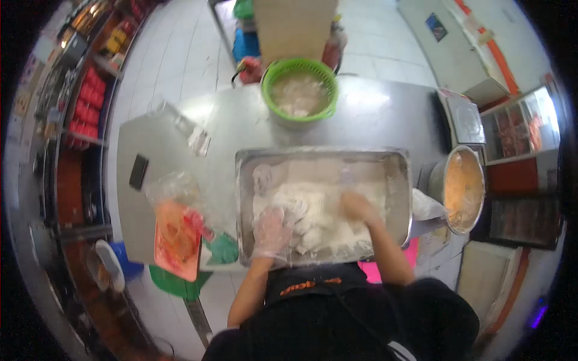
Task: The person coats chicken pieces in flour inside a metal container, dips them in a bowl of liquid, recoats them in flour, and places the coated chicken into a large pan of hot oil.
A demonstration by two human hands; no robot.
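Observation:
A deep metal tray [239, 204] holds white flour [328, 219] with several lumpy, flour-coated pieces [295, 210] at its left middle. What lies under the coating cannot be made out. My left hand [274, 231], in a clear plastic glove, rests against these pieces with its fingers spread. Over the flour right of the middle, my right hand [356, 207] is smeared by motion, so its fingers and anything in them do not show clearly.
Behind the tray stands a green colander [332, 107] with pale pieces in cloudy liquid. A metal pot [480, 198] of orange contents is at right. Leftward lie a pink tray [186, 272] with plastic bags, a dark phone [139, 172] and a clear cup [182, 123].

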